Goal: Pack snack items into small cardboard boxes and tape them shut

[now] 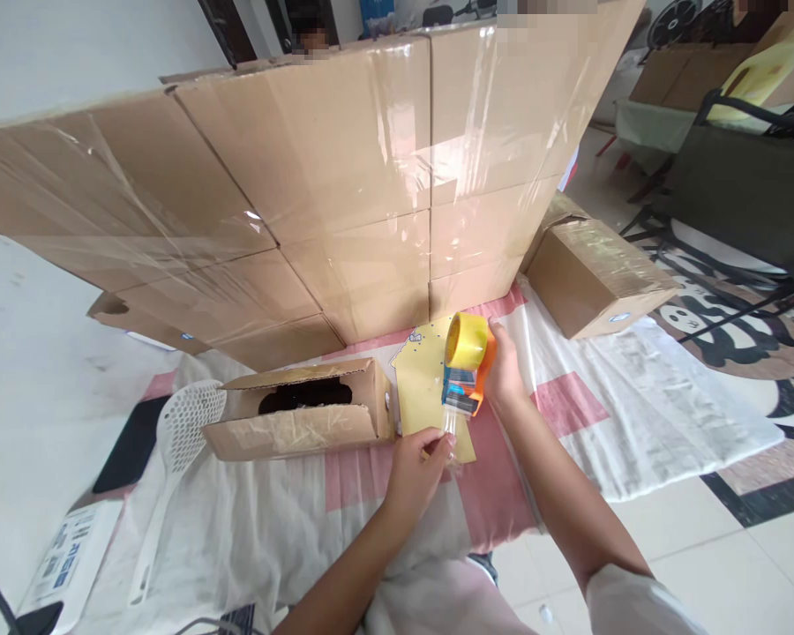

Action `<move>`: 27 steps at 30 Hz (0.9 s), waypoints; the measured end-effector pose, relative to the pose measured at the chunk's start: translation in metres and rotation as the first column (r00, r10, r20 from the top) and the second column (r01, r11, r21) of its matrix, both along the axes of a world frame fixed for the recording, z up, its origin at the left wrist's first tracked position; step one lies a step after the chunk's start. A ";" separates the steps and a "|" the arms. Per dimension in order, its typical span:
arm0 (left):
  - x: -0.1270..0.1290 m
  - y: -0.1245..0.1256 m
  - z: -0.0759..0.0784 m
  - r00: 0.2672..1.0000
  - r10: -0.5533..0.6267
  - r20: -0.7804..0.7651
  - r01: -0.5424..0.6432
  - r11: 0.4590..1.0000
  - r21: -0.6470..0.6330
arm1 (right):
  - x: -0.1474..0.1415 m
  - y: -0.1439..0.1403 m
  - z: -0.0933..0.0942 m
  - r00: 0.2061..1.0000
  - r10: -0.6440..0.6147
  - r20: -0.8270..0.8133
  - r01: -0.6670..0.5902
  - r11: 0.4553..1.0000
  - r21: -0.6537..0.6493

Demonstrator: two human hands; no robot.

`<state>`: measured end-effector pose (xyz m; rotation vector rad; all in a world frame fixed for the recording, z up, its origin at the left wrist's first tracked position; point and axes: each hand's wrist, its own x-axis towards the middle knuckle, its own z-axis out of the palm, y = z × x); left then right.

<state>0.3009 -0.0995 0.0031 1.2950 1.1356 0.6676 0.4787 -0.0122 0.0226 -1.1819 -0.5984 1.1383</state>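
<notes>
Tape dispenser point(467, 370) right of open box point(301, 410).

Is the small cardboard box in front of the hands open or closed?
Open: the small brown cardboard box has its top flaps apart, with something dark visible inside.

A wall of taped cardboard boxes point(344, 176) rises along the far edge of my pink-and-white sheet point(635, 414). One sealed box point(595, 273) lies apart near the sheet's right edge. By its left edge I see a white slotted scoop point(172, 459), a dark flat slab point(132, 445) and a printed packet point(70, 556). A black chair point(747, 185) stands off right.
</notes>
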 end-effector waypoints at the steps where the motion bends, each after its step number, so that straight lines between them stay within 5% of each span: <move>1: 0.000 -0.001 -0.002 1.000 0.000 0.015 0.000 1.000 -0.012 | -0.005 -0.002 0.001 1.000 -0.008 -0.028 0.008 1.000 0.005; 11: -0.003 0.002 -0.019 0.998 0.039 0.038 -0.040 0.999 0.012 | -0.010 -0.005 0.010 0.996 -0.068 -0.051 0.071 0.996 0.062; 18: -0.007 0.010 -0.023 0.997 -0.025 -0.073 0.039 0.980 0.197 | -0.009 -0.005 0.018 0.949 0.090 -0.302 -0.137 0.981 -0.136; 21: -0.011 0.013 -0.026 0.987 -0.042 -0.156 0.097 0.924 0.369 | -0.011 -0.005 0.019 0.918 0.176 -0.356 -0.252 0.951 -0.179; 27: -0.014 0.010 -0.033 0.974 -0.020 -0.225 0.173 0.708 0.685 | -0.007 -0.007 0.015 0.823 0.362 -0.437 -0.468 0.868 -0.163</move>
